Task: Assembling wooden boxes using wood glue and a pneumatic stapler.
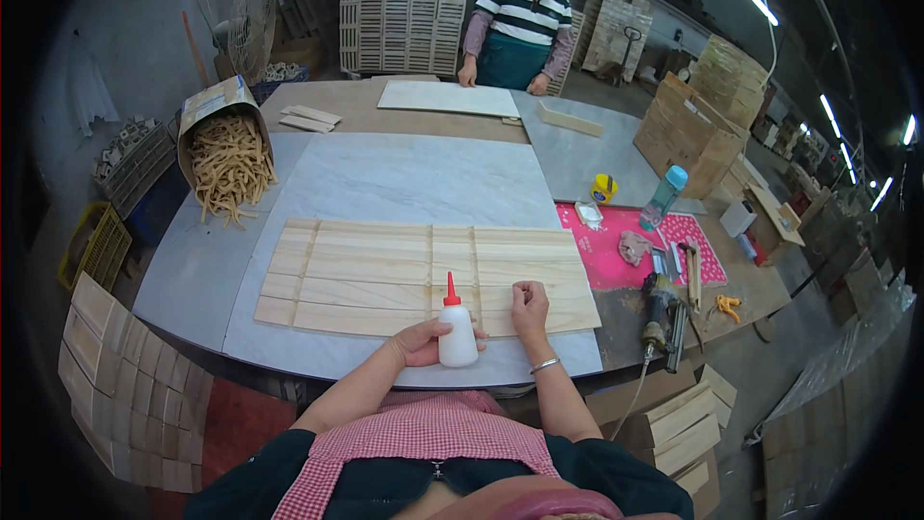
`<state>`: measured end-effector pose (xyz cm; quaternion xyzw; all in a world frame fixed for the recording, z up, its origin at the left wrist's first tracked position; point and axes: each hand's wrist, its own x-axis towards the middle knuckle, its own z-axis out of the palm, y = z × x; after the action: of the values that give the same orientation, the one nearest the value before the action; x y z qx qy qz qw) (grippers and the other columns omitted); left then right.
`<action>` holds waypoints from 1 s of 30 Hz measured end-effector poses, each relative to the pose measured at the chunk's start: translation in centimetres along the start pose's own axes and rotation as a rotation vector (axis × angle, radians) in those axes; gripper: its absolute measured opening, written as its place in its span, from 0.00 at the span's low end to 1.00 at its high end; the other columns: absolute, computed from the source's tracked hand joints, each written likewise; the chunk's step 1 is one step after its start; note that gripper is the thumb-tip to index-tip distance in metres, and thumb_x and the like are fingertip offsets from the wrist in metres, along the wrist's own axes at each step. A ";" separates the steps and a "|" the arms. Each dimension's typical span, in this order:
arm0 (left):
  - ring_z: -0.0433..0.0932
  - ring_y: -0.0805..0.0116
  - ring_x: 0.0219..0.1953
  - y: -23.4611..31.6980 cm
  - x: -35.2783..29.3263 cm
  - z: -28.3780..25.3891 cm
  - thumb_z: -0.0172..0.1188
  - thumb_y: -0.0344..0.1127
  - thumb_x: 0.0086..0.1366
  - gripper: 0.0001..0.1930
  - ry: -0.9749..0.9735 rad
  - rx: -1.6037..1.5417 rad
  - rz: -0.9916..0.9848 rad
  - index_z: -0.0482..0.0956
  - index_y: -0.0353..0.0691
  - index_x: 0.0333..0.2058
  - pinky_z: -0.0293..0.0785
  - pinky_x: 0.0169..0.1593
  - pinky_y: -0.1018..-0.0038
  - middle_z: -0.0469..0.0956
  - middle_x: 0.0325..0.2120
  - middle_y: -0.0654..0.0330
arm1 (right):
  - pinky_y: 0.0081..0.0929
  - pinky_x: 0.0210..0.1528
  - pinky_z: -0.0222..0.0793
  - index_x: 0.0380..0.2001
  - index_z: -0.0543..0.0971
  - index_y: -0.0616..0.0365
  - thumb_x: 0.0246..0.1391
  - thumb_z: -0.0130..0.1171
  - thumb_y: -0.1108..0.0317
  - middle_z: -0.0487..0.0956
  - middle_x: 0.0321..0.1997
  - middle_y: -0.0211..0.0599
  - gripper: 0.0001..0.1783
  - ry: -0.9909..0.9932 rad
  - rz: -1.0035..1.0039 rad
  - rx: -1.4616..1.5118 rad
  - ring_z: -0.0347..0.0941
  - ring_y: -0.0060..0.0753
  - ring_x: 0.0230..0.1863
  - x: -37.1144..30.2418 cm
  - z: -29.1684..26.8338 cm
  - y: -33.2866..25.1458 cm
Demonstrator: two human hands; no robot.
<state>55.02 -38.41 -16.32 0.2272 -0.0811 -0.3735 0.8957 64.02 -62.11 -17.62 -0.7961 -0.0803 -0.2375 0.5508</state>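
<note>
My left hand is wrapped round a white squeeze glue bottle with a red pointed nozzle, held upright at the near edge of a pale wooden panel. The panel is made of several boards side by side and has narrow grooves running across it. Over its right part, my right hand is closed with the fingertips together; whatever they may hold is hidden or too small to make out. A bracelet circles the right wrist.
A box of wooden strips lies tipped at the table's left. To the right are a blue-capped bottle, a yellow tub, a pneumatic nail gun and an orange clamp. Across the table stands a person beside a white board.
</note>
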 end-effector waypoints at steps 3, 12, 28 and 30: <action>0.73 0.40 0.62 -0.2 -0.2 0.0 0.65 0.33 0.59 0.33 -0.009 0.012 0.011 0.66 0.40 0.62 0.65 0.68 0.52 0.73 0.58 0.40 | 0.26 0.29 0.68 0.32 0.79 0.62 0.56 0.58 0.76 0.76 0.31 0.36 0.02 0.002 0.003 0.001 0.68 0.29 0.24 -0.2 0.0 -0.1; 0.74 0.41 0.60 -0.3 -0.3 0.2 0.66 0.33 0.58 0.32 -0.024 0.029 0.036 0.66 0.40 0.62 0.67 0.67 0.53 0.74 0.58 0.41 | 0.25 0.30 0.68 0.31 0.79 0.62 0.55 0.58 0.77 0.76 0.29 0.36 0.02 -0.007 -0.003 -0.033 0.69 0.29 0.25 -0.4 0.1 0.8; 0.74 0.41 0.61 -0.3 -0.3 0.0 0.66 0.33 0.58 0.32 -0.029 0.036 0.032 0.67 0.39 0.62 0.67 0.67 0.53 0.74 0.57 0.41 | 0.18 0.23 0.61 0.28 0.83 0.62 0.50 0.59 0.78 0.76 0.19 0.28 0.04 0.046 -0.021 -0.026 0.63 0.19 0.19 -0.7 -0.3 -0.4; 0.74 0.41 0.61 -0.3 -0.3 -0.2 0.65 0.33 0.58 0.32 -0.023 0.033 0.028 0.67 0.39 0.62 0.67 0.67 0.52 0.74 0.58 0.41 | 0.18 0.23 0.60 0.28 0.83 0.62 0.50 0.59 0.79 0.76 0.19 0.27 0.05 0.030 -0.011 -0.013 0.62 0.19 0.18 -0.7 -0.3 -0.7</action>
<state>54.69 -38.37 -16.62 0.2365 -0.1005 -0.3621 0.8960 63.06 -62.05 -17.29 -0.7955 -0.0749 -0.2530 0.5454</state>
